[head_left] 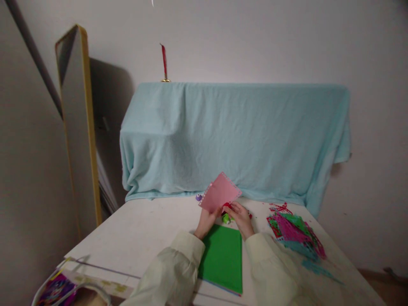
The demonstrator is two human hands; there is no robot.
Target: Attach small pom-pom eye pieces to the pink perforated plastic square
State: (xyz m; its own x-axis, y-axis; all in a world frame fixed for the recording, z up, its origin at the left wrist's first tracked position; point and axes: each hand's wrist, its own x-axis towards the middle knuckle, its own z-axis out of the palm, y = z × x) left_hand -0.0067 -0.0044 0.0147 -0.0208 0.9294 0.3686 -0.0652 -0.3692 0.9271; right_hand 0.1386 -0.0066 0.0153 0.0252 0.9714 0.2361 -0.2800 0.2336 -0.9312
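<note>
A pink sheet (pixel 221 192) with small holes punched along its edges is held up at a slant above the white table. My left hand (pixel 208 221) is closed on its lower corner. Close beside it, my right hand (pixel 240 217) is closed around a small red object (pixel 227 205) at the sheet's lower edge; the fingers hide much of its shape. Just below the hands lies a small bright green object (pixel 226 218), partly covered. Between my forearms rests a stack of sheets with a green sheet (pixel 223 259) on top.
A pile of perforated coloured scraps (pixel 293 231) lies on the table's right side. Behind the hands sits a small purple object (pixel 199 197). A light blue cloth (pixel 236 140) drapes over something at the back. A tall mirror (pixel 76 127) leans at left; a bag (pixel 57 289) is below.
</note>
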